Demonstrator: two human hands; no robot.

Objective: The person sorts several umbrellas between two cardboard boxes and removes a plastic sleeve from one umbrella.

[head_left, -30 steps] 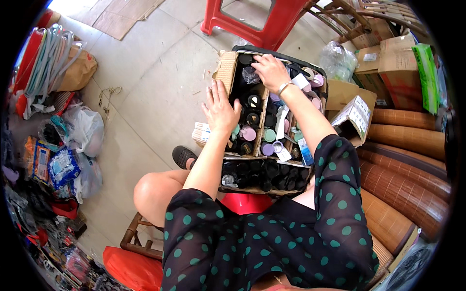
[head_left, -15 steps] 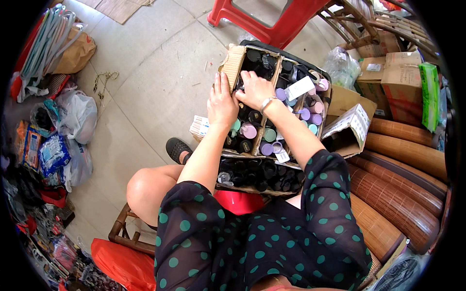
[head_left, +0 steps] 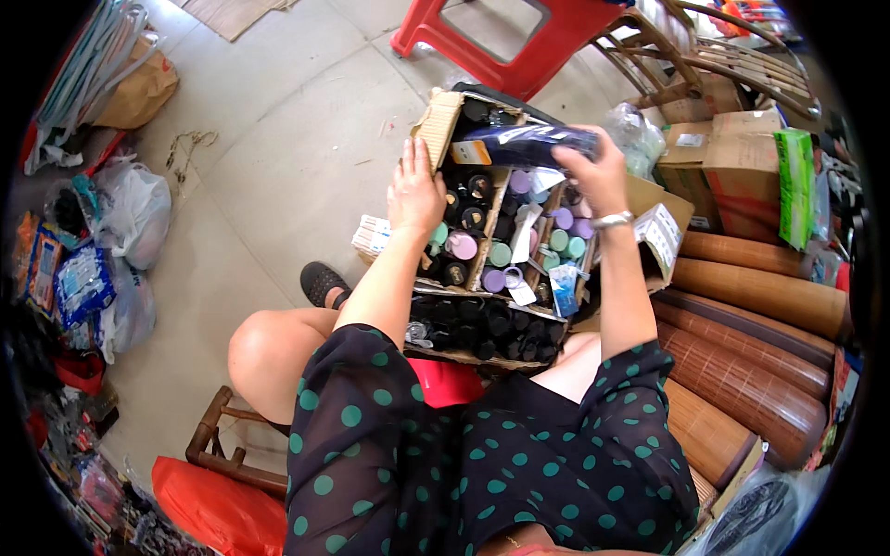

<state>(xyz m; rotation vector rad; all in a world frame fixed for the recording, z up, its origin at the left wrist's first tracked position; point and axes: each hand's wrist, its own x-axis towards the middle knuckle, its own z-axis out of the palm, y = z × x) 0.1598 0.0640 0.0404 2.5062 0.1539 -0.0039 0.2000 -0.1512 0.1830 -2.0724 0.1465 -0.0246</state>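
Note:
My right hand (head_left: pixel 593 174) is wrapped round the right end of a long, dark blue glossy cylinder (head_left: pixel 528 145), which looks plastic-wrapped and has an orange and white label at its left end. It is held sideways above a divided cardboard carton (head_left: pixel 496 218). Stretched flat, the fingers of my left hand (head_left: pixel 415 190) lie against the carton's raised left flap (head_left: pixel 438 120). Standing in the carton are many round-topped items: black ones (head_left: pixel 473 219) at left, purple, green and pink ones (head_left: pixel 499 254) further right, some with straps and paper tags. Their lower parts are hidden.
A red plastic stool (head_left: pixel 505 69) stands beyond the carton. Rolled bamboo mats (head_left: pixel 751 371) and cardboard boxes (head_left: pixel 742 171) line the right side. Plastic bags (head_left: pixel 134 218) and packets lie at left, near a bamboo seat (head_left: pixel 218 435). My sandalled foot (head_left: pixel 324 283) is left of the carton.
My right hand has come up out of the carton's left part and moved right, now with the dark blue cylinder. My left hand stays by the flap. The view has shifted slightly.

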